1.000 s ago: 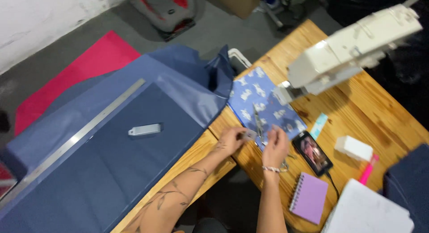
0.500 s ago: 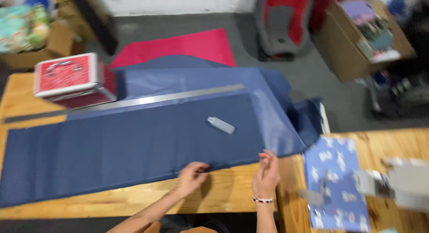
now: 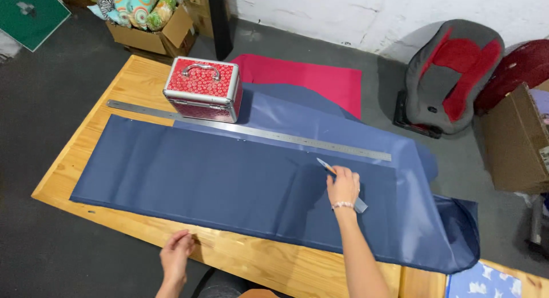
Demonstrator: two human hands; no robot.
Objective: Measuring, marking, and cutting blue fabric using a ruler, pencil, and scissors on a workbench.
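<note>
1. Blue fabric [image 3: 229, 183], a long folded length of it, lies flat along the wooden tabletop [image 3: 114, 98]; its right end spills over the table's far right edge toward the floor.
2. It looks to me light, limp and a little slick, so it would likely slide or wrinkle if dragged. Taking it by the near hem or a corner seems the safest hold.
3. The right hand [image 3: 343, 186] rests on the cloth toward its right end, fingers closed around a small pale marking tool [image 3: 326, 166] whose tip points at the far edge. A grey end [image 3: 360, 206] shows behind the wrist; whether it belongs to the same tool I cannot tell.
4. The left hand [image 3: 176, 253] sits on the bare wood at the near edge, just short of the hem. It holds nothing, its fingers loosely curled.
5. A long steel ruler [image 3: 257, 132] lies along the far edge of the cloth.
6. A red patterned case [image 3: 203, 86] with a metal handle stands on the ruler's left part, near the far edge.
7. Cut off at the bottom right corner is a printed light-blue cloth [image 3: 486, 281]; its pattern is too small to read.
</note>
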